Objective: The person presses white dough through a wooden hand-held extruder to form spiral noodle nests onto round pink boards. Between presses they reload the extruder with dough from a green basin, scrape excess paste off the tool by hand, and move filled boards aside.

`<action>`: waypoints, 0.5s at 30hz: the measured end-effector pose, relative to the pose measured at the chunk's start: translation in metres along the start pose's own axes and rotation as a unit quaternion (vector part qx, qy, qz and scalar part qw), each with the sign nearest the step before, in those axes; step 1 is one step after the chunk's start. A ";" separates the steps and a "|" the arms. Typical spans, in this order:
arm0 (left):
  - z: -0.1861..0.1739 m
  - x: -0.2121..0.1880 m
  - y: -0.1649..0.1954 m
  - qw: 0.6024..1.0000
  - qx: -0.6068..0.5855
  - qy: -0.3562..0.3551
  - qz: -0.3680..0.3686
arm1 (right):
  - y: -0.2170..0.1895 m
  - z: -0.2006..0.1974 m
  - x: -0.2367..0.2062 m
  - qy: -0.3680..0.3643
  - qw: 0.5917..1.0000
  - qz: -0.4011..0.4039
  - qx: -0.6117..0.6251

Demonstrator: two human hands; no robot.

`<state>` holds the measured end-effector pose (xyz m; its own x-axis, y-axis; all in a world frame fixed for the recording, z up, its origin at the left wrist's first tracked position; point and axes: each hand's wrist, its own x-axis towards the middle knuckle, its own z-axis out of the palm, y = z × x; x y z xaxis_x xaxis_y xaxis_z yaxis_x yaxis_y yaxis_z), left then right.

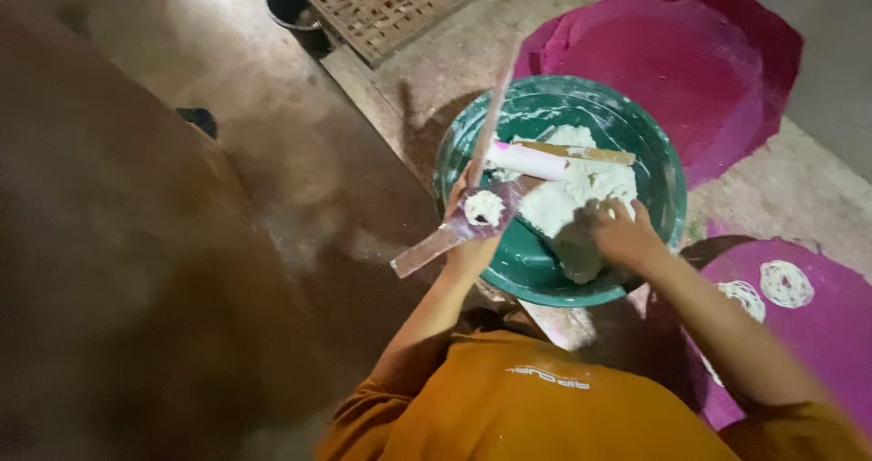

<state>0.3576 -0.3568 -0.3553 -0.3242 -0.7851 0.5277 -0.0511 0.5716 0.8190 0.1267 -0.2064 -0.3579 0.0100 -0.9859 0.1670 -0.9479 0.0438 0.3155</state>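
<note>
My left hand [470,243] holds a wooden hinged press [463,229] over the near rim of a green bowl [668,179]. One arm of the press sticks up and away, and a small lump of white dough [484,207] sits in its cup. My right hand [618,234] rests down in the bowl, fingers in the white dough mass [581,188]. A pink-and-white cylinder [527,159] with a wooden handle lies across the dough.
A large pink round tray [690,61] lies behind the bowl. Another pink tray [817,334] at right carries coiled white noodle rounds [786,284]. A woven bamboo mat [391,2] and a dark pot [291,7] sit at the top. Bare earthen floor spreads left.
</note>
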 end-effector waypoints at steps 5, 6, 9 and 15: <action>0.003 -0.019 -0.034 0.992 0.093 -0.053 0.067 | 0.049 -0.029 0.045 -0.041 0.964 0.160 0.207; 0.003 -0.021 -0.037 0.988 0.118 -0.048 0.088 | 0.051 -0.031 0.053 -0.025 0.962 0.159 0.221; 0.001 -0.025 -0.039 0.991 0.103 -0.046 0.073 | 0.043 -0.029 0.075 -0.070 0.973 0.173 0.138; 0.002 -0.029 -0.038 0.995 0.080 -0.055 0.034 | 0.041 -0.018 0.107 -0.037 0.998 0.047 -0.017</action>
<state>0.3671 -0.3556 -0.4025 -0.4332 -0.7175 0.5454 -0.1720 0.6599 0.7314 0.0945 -0.3075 -0.3106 -0.1040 -0.9863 0.1279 -0.9322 0.1415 0.3333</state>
